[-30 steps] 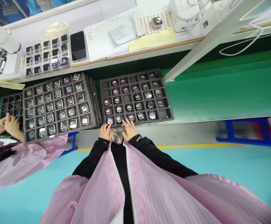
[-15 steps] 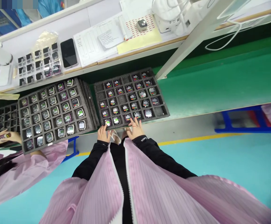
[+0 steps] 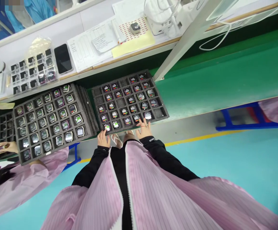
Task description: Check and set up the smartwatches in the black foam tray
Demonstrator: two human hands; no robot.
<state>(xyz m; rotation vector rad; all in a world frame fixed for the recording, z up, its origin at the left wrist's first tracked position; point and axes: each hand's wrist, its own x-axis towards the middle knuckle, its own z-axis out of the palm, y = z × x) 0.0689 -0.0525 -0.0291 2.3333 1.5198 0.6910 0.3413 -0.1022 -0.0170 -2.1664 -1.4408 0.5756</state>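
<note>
A dark foam tray (image 3: 164, 112) with smartwatch bodies in its cells lies on the green belt in front of me. My left hand (image 3: 103, 139) rests at the tray's near left corner, fingertips on a lit watch (image 3: 107, 127), fingers loosely curled. My right hand (image 3: 144, 130) lies at the near edge further right, fingers spread, touching a watch (image 3: 148, 115) in the front row. Both hands hold nothing.
A stack of foam trays (image 3: 91, 108) full of watches stands to the left. A co-worker's hands (image 3: 0, 149) hold a small part at far left. On the shelf behind lie a phone (image 3: 62, 59), papers (image 3: 91, 44) and a clear tray (image 3: 32, 71). A white post (image 3: 177, 48) slants at right.
My right hand has slid right along the tray's front row. My left hand stays at the near left corner. The co-worker's hands lifted a part off their tray.
</note>
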